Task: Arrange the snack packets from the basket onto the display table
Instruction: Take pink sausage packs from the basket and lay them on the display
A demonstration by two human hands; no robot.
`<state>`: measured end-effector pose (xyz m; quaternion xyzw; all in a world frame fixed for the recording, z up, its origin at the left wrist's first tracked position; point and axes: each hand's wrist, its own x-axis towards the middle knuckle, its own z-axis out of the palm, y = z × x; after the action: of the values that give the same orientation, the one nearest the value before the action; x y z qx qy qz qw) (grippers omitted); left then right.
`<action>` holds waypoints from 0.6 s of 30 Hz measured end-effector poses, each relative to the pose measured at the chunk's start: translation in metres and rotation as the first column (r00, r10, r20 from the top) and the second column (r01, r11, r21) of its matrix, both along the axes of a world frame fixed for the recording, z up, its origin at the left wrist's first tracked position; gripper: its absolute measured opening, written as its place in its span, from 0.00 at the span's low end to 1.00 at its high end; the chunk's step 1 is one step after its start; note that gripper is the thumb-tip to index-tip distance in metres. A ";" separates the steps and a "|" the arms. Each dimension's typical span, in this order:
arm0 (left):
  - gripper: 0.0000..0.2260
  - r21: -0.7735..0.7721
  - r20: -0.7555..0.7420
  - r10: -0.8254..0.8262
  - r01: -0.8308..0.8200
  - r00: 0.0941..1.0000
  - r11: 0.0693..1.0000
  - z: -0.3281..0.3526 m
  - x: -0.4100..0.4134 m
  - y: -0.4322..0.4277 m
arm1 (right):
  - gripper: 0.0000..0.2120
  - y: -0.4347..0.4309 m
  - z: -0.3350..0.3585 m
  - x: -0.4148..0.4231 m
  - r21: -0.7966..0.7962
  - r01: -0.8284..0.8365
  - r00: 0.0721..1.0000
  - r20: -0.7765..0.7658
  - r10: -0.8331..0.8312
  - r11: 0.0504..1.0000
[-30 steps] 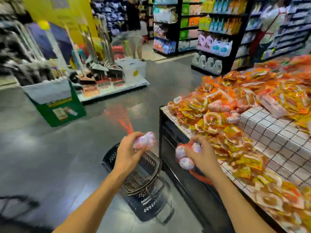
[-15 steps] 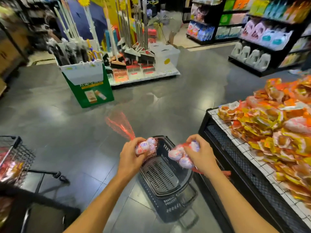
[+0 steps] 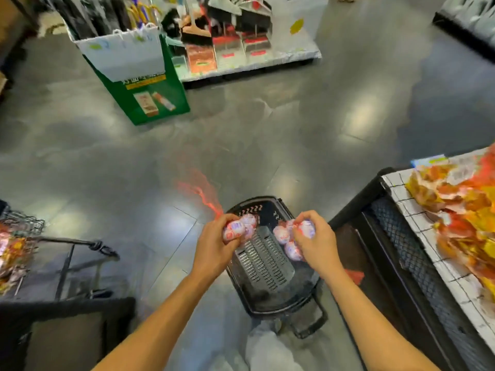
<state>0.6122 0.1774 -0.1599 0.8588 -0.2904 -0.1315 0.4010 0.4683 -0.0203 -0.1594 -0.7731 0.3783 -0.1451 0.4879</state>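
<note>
- Snack packets (image 3: 237, 228), small, round and white with red and blue print, are up in the air over the basket (image 3: 270, 307), split into two bundles, one per grip.
- Left grip (image 3: 214, 247): fingers curled tight round a bundle of about three packets, above the basket's left rim.
- Red netting (image 3: 203, 191) trails up and away from the left bundle, blurred against the floor (image 3: 267, 135).
- Right grip (image 3: 318, 247): fingers curled round a second bundle (image 3: 284, 234) of four or so packets, which hang over the basket's slotted bottom.
- The two bundles are near each other but apart.
- The basket is black plastic and stands on the grey floor just beside the dark frame of the bench (image 3: 396, 188), with its handle folded down at the near end.
- The bench, to the right, has a white cloth with a black grid, and a heap of orange and yellow packets (image 3: 460, 204) lies on it.
- At the left edge stands a wire trolley (image 3: 24, 223) with more bright packets in it.
- Farther off are a green display box (image 3: 150, 100) and a low platform of brooms and dustpans (image 3: 241, 57).
</note>
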 end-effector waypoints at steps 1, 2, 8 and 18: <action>0.14 0.012 -0.030 0.004 -0.004 1.000 1.000 -0.013 0.005 -0.009 | 0.10 -0.007 -0.014 0.008 0.005 -0.010 1.000 -0.019 0.010 1.000; 0.15 0.017 -0.063 0.006 -0.005 0.998 1.000 -0.027 0.010 -0.017 | 0.10 -0.014 -0.030 0.016 0.022 -0.015 0.999 -0.046 0.016 1.000; 0.16 0.085 -0.236 0.068 -0.049 0.969 0.995 -0.135 0.036 -0.056 | 0.16 -0.036 -0.131 0.054 0.172 0.029 0.991 -0.136 -0.005 0.985; 0.13 0.138 -0.398 0.155 -0.108 0.904 0.985 -0.383 0.070 -0.092 | 0.16 -0.041 -0.388 0.110 0.188 0.044 0.958 -0.287 0.012 0.981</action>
<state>0.6821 0.0854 -0.5426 0.8515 -0.1342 -0.2961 0.4115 0.5779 -0.0616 -0.5471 -0.7321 0.4637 0.0016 0.4990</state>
